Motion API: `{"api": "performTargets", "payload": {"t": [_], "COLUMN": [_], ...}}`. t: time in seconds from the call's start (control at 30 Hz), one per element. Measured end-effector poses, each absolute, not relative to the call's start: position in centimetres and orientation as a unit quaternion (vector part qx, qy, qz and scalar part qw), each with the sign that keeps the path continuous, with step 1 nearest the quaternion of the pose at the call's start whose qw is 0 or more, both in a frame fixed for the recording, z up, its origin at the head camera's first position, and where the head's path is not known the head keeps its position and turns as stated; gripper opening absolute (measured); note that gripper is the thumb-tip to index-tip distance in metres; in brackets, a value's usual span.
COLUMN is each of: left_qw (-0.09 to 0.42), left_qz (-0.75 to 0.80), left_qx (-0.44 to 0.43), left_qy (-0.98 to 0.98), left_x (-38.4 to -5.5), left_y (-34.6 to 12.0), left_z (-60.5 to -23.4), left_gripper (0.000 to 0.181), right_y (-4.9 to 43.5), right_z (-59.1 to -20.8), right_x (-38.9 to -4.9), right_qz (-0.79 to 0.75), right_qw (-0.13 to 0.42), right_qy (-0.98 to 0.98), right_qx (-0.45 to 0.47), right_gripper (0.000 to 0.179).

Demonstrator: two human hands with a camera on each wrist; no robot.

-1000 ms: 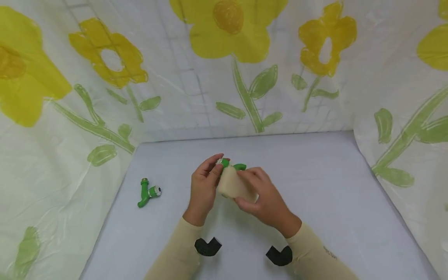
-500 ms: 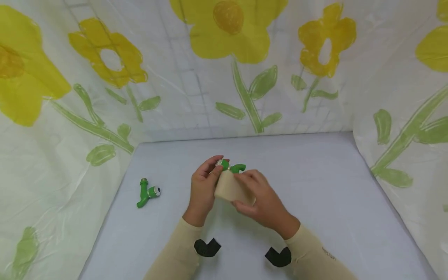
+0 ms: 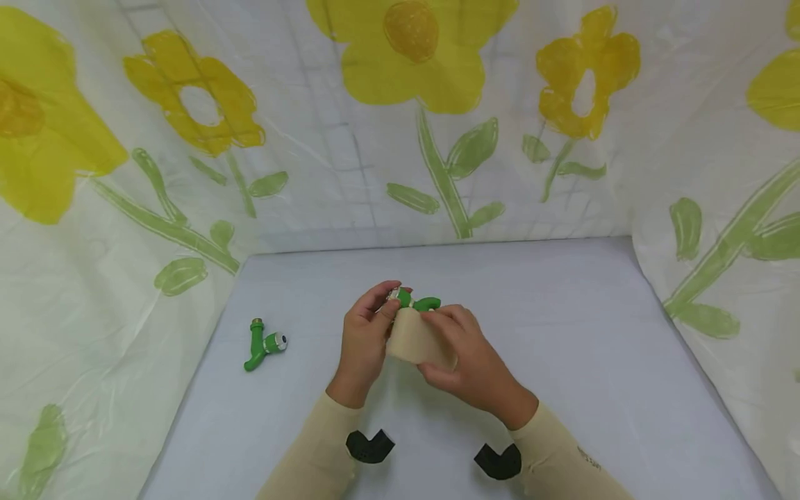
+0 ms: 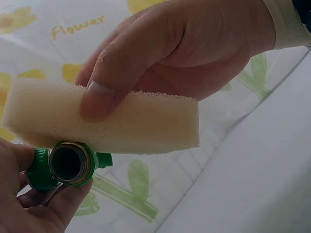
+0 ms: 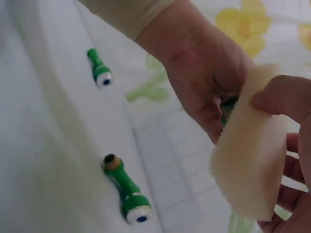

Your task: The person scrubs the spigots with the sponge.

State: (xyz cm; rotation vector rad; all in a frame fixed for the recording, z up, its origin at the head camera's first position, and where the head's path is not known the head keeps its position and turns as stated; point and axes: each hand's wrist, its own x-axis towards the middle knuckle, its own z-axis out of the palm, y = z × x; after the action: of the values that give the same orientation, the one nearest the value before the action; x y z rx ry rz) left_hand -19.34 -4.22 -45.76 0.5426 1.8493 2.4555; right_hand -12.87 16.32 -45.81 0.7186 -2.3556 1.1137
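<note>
In the head view my left hand [image 3: 364,347] grips a green tap [image 3: 428,303] by its handle end. The tap's round open threaded end shows in the left wrist view, where the fingers [image 4: 41,211] curl round the body. A cream sponge block [image 3: 415,340] is pinched between thumb and fingers of my right hand [image 3: 478,364]. Its long face lies against the tap [image 4: 70,162] in the left wrist view. Part of the tap is hidden behind the sponge [image 5: 255,150] in the right wrist view.
Another green tap [image 3: 262,345] with a silver-white handle end lies on the white table [image 3: 562,333] to the left. Two taps show in the right wrist view, a nearer tap [image 5: 127,191] and a farther tap [image 5: 99,69]. Flower-painted sheets [image 3: 312,173] enclose the table.
The sponge in my right hand has shifted slightly down and tilted a little against the tap. My left hand keeps its hold in nearly the same place.
</note>
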Motion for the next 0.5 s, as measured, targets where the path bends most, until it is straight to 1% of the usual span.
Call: {"api": "performTargets", "payload": {"t": [0.07, 0.2, 0.3, 0.43, 0.5], "left_qw": [0.009, 0.018, 0.024, 0.025, 0.021], "left_qz": [0.784, 0.792, 0.804, 0.811, 0.806], "left_qx": [0.173, 0.179, 0.187, 0.194, 0.191], "left_qy": [0.597, 0.584, 0.564, 0.551, 0.559], "left_x": [-19.3, -19.2, -19.2, -19.2, -19.2], "left_y": [-4.3, -4.3, -4.4, -4.3, -4.3], "left_z": [-45.6, -45.4, -45.3, -45.3, -45.4], "left_gripper": [0.031, 0.032, 0.032, 0.034, 0.033], "right_y": [16.1, 16.2, 16.6, 17.2, 17.0], "right_z": [-45.5, -45.3, -45.5, -45.7, -45.8], "right_x": [-12.5, -12.5, -12.8, -13.4, -13.3], "right_qz": [0.399, 0.400, 0.393, 0.399, 0.403], "right_qw": [0.214, 0.214, 0.232, 0.258, 0.250], "right_qy": [-0.846, -0.844, -0.854, -0.861, -0.859], "right_qx": [0.281, 0.284, 0.250, 0.182, 0.196], "right_gripper": [0.075, 0.082, 0.079, 0.069, 0.068]}}
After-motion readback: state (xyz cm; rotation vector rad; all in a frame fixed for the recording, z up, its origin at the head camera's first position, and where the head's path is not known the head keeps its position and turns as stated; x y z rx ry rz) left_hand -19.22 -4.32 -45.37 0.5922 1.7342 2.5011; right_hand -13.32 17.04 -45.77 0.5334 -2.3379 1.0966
